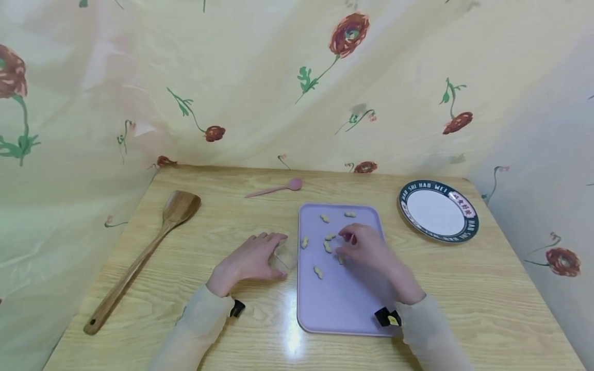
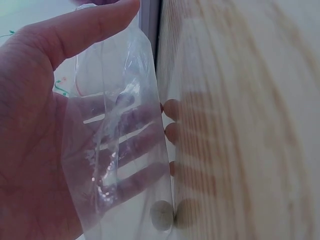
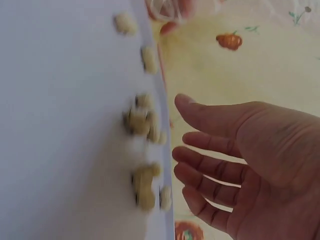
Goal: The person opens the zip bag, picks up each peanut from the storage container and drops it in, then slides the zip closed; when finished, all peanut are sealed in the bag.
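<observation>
Several unshelled peanuts [image 1: 317, 272] lie scattered on a lilac tray [image 1: 325, 309]. My right hand [image 1: 368, 250] is over the tray, thumb and fingers bent loosely above a peanut. In the right wrist view the same hand [image 3: 250, 155] has its thumb and fingers apart with nothing between them, beside the peanuts [image 3: 144, 187]. Left of the tray, my left hand [image 1: 252, 260] holds a clear plastic bag [image 2: 112, 150], thumb on the near side and fingers behind, showing through the film. A rounded tan thing [image 2: 162, 215] shows at the bag's bottom by the table.
At the left lies a long wooden spatula [image 1: 139, 265]. A pink spoon [image 1: 278, 189] is at the back of the wooden table [image 1: 223, 206]. Right of the tray stands a white plate [image 1: 436, 214] with a dark lettered rim. Flowered cloth [image 1: 260, 77] hangs behind.
</observation>
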`<state>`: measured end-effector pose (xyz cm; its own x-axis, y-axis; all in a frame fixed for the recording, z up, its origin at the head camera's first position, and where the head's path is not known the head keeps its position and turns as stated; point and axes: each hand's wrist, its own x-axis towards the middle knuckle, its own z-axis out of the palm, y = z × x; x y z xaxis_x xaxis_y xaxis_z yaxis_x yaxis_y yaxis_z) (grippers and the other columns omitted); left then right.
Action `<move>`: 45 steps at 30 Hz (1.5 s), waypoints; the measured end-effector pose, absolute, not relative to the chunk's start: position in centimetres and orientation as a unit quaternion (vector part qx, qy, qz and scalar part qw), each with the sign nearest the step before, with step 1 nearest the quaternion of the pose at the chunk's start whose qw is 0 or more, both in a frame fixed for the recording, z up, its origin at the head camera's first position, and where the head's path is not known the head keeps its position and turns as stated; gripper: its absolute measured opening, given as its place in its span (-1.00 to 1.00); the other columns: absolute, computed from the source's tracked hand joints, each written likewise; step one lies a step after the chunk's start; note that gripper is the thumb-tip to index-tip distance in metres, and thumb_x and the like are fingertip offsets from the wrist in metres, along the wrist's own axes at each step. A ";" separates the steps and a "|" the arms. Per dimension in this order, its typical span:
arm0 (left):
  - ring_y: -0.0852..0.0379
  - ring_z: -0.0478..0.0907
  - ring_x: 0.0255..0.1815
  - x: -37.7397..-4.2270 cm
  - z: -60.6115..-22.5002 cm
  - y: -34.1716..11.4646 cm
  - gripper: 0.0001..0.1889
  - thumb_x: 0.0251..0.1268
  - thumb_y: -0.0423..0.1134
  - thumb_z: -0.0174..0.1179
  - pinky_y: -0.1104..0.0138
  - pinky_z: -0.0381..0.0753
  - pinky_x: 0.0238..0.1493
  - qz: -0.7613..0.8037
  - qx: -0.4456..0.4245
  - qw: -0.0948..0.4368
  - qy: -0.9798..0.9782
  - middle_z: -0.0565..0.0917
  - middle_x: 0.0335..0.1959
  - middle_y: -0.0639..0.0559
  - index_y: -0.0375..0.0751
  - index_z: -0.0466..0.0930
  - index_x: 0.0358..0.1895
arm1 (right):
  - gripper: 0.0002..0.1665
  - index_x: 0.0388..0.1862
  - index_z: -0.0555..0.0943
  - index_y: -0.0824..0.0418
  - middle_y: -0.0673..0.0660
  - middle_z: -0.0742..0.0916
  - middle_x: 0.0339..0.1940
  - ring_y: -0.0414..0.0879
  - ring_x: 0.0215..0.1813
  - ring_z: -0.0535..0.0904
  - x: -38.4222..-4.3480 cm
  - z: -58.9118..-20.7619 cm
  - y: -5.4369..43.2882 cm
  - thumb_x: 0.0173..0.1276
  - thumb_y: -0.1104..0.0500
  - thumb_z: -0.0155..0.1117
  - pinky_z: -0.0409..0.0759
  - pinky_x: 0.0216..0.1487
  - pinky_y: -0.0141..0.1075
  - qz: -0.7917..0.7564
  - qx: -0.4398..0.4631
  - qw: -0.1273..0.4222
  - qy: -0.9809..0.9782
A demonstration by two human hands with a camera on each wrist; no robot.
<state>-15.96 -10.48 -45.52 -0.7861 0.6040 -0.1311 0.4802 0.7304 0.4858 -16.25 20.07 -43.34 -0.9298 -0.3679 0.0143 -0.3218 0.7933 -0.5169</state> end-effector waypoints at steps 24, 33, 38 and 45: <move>-0.11 0.36 0.36 -16.1 -45.5 -10.4 -0.10 0.09 0.11 0.43 -0.11 0.25 0.36 0.217 0.294 0.142 0.920 0.45 0.36 -0.08 -0.12 0.27 0.48 | -0.66 -0.26 0.69 0.27 0.08 0.68 -0.40 -0.09 -0.39 0.54 -15.2 -44.9 22.8 0.19 0.04 0.54 0.58 -0.32 -0.19 -0.203 -0.086 0.060 0.974; -0.11 0.36 0.35 -16.1 -45.5 -10.5 -0.11 0.09 0.11 0.43 -0.10 0.26 0.36 0.217 0.293 0.142 0.920 0.46 0.36 -0.06 -0.12 0.27 0.47 | -0.72 -0.31 0.68 0.24 0.06 0.65 -0.43 -0.09 -0.40 0.50 -15.3 -45.0 22.7 0.18 0.08 0.55 0.54 -0.34 -0.22 -0.215 -0.073 0.075 0.971; -0.10 0.37 0.35 -16.0 -45.4 -10.4 -0.11 0.09 0.12 0.42 -0.09 0.27 0.35 0.214 0.292 0.140 0.921 0.46 0.36 -0.06 -0.12 0.28 0.47 | -0.72 -0.31 0.68 0.23 0.05 0.65 -0.42 -0.08 -0.39 0.50 -15.3 -44.8 22.8 0.17 0.08 0.55 0.54 -0.32 -0.21 -0.221 -0.077 0.079 0.969; -0.10 0.36 0.36 -15.9 -45.2 -10.4 -0.11 0.09 0.11 0.42 -0.09 0.26 0.36 0.213 0.290 0.141 0.922 0.44 0.37 -0.06 -0.12 0.27 0.47 | -0.70 -0.25 0.70 0.24 0.04 0.65 -0.39 -0.08 -0.35 0.50 -15.3 -44.6 22.8 0.15 0.09 0.57 0.53 -0.28 -0.22 -0.255 -0.098 0.074 0.959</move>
<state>-15.92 -10.36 -45.16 -0.7917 0.5953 -0.1372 0.4750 0.7411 0.4745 -15.27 22.83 -44.57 -0.9697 -0.2260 -0.0929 -0.1501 0.8510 -0.5032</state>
